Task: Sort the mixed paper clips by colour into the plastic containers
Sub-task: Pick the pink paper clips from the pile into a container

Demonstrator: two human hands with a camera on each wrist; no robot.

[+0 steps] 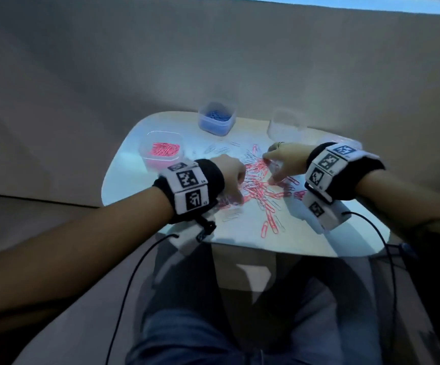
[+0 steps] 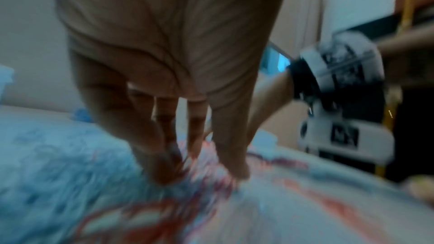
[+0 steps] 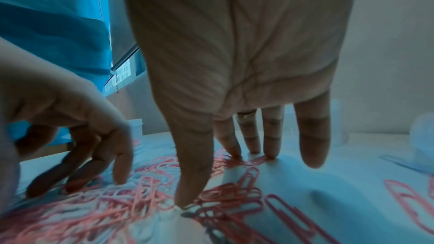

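Note:
A pile of mixed pink and white paper clips (image 1: 259, 189) lies in the middle of the small table (image 1: 306, 238). My left hand (image 1: 236, 193) reaches down into the pile's left side, its fingertips (image 2: 164, 173) and thumb set apart on the clips. On the right side of the pile is my right hand (image 1: 270, 171), its fingers (image 3: 251, 147) straight and spread with the tips on pink clips (image 3: 237, 188). The right wrist view also shows the left hand (image 3: 94, 164), with curved fingers touching the clips. Neither hand visibly holds a clip.
A clear container with pink clips (image 1: 161, 151) stands at the left. A container with blue clips (image 1: 216, 119) is at the back, and a clear one with white clips (image 1: 286, 125) at the back right. Loose clips (image 1: 269, 225) trail toward the table's near edge.

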